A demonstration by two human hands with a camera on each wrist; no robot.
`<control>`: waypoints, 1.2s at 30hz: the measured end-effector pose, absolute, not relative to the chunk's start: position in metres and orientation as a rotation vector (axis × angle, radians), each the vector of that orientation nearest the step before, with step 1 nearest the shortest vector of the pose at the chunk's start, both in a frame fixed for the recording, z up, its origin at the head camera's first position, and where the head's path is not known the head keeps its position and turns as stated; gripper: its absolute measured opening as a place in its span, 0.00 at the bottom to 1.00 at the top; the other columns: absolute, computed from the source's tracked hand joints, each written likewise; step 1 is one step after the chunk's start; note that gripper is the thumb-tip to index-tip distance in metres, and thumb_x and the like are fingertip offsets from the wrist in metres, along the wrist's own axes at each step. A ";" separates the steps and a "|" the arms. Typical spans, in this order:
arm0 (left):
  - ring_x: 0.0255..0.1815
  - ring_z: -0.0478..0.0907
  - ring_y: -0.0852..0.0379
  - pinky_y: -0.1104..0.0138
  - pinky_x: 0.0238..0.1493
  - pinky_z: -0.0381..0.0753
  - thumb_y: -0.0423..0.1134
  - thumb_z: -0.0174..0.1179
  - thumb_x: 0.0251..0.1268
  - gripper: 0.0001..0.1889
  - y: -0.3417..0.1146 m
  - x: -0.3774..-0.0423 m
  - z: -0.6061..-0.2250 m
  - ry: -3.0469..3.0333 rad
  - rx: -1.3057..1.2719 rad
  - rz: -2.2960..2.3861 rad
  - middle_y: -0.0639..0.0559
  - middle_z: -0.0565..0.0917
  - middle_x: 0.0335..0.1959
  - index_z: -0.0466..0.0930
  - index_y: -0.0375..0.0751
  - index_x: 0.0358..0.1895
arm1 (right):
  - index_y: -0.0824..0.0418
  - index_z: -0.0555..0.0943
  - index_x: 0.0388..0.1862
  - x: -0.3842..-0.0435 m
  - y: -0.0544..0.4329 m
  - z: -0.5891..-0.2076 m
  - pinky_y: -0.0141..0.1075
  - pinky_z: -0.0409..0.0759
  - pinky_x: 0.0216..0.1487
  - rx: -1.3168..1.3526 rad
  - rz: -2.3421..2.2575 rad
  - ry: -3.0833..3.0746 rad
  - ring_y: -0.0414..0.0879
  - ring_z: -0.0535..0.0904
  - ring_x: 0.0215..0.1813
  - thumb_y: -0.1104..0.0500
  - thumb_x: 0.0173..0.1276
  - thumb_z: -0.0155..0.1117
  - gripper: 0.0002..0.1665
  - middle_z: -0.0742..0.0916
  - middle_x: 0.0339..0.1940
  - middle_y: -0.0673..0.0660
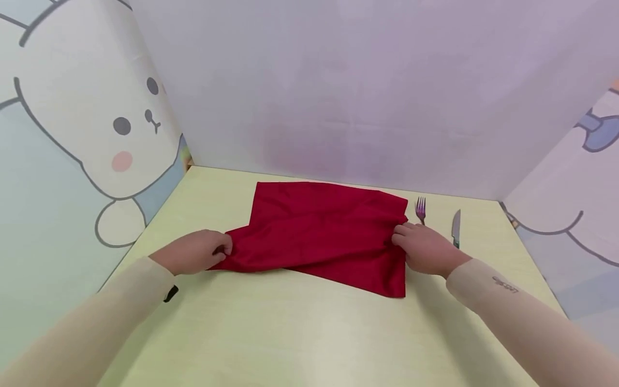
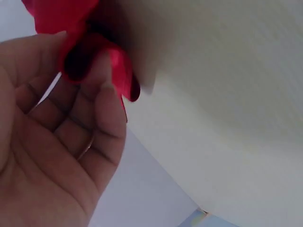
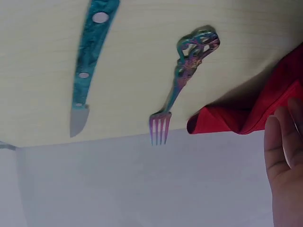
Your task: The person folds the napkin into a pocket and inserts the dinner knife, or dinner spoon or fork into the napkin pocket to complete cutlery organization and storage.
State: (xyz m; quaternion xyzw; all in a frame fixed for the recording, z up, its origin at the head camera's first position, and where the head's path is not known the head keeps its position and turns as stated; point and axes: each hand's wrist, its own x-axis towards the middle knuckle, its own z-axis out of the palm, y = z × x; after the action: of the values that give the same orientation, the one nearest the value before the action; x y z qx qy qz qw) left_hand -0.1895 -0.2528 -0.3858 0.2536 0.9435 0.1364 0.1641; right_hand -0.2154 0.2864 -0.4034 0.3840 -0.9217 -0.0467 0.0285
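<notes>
A red cloth (image 1: 319, 231) lies rumpled across the table, its near left part folded over and drawn out to the left. My left hand (image 1: 198, 251) pinches that left corner between thumb and fingers. In the left wrist view, the cloth (image 2: 120, 71) loops up around the pinching fingertips. At the cloth's right edge my right hand (image 1: 427, 250) grips the fabric with bent fingers, and the edge bunches there. The right wrist view shows only part of this hand (image 3: 286, 156), beside a raised fold of the cloth (image 3: 227, 120).
Right of the cloth lies a fork (image 1: 420, 208) with a rainbow-coloured metal finish, tines pointing away. Farther right is a knife (image 1: 456, 226) with a teal handle (image 3: 90, 56), partly behind my right wrist. Pale wood table (image 1: 309, 338); walls enclose its back and sides.
</notes>
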 end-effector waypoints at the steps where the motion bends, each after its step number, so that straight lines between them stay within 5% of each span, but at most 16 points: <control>1: 0.37 0.75 0.58 0.61 0.43 0.78 0.31 0.61 0.69 0.09 -0.251 -0.190 -0.389 2.675 0.712 0.375 0.62 0.78 0.34 0.80 0.53 0.36 | 0.57 0.82 0.37 -0.217 0.283 -0.403 0.45 0.82 0.45 1.174 -0.165 -2.888 0.48 0.76 0.40 0.70 0.56 0.70 0.12 0.79 0.37 0.51; 7: 0.39 0.75 0.56 0.60 0.41 0.78 0.41 0.69 0.67 0.11 -0.235 -0.195 -0.370 2.521 0.591 0.304 0.58 0.78 0.36 0.82 0.50 0.50 | 0.55 0.81 0.35 -0.220 0.264 -0.383 0.42 0.81 0.36 1.035 -0.205 -3.212 0.46 0.74 0.34 0.69 0.56 0.72 0.12 0.76 0.32 0.50; 12: 0.50 0.78 0.50 0.54 0.54 0.80 0.42 0.65 0.73 0.18 -0.215 -0.229 -0.353 2.631 0.648 0.302 0.50 0.82 0.50 0.79 0.42 0.61 | 0.58 0.80 0.41 -0.223 0.242 -0.379 0.42 0.82 0.39 0.976 -0.151 -3.219 0.46 0.75 0.34 0.60 0.64 0.71 0.10 0.78 0.34 0.51; 16: 0.61 0.76 0.45 0.49 0.65 0.75 0.43 0.62 0.74 0.23 -0.195 -0.258 -0.368 2.736 0.694 0.243 0.44 0.79 0.61 0.75 0.39 0.68 | 0.61 0.76 0.67 -0.218 0.228 -0.390 0.50 0.83 0.56 0.999 -0.070 -3.285 0.54 0.80 0.54 0.39 0.68 0.71 0.38 0.81 0.56 0.57; 20: 0.64 0.74 0.45 0.50 0.68 0.74 0.43 0.60 0.75 0.25 -0.181 -0.278 -0.390 2.777 0.743 0.123 0.44 0.77 0.62 0.73 0.40 0.71 | 0.57 0.65 0.81 -0.212 0.222 -0.401 0.56 0.76 0.66 0.979 0.009 -3.364 0.64 0.67 0.75 0.28 0.60 0.72 0.59 0.71 0.76 0.63; 36: 0.79 0.60 0.40 0.48 0.75 0.63 0.45 0.58 0.76 0.31 -0.167 -0.297 -0.421 2.709 0.657 -0.051 0.39 0.64 0.78 0.66 0.45 0.79 | 0.55 0.60 0.84 -0.200 0.233 -0.419 0.60 0.73 0.68 0.988 0.164 -3.369 0.67 0.52 0.81 0.26 0.44 0.80 0.73 0.61 0.82 0.62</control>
State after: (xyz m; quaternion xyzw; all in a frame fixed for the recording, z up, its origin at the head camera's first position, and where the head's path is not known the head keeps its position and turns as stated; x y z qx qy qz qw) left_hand -0.2968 -0.1670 -0.4213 0.2320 0.9565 -0.0179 0.1760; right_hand -0.2005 0.2332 -0.4187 0.2761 -0.9420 0.0460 -0.1854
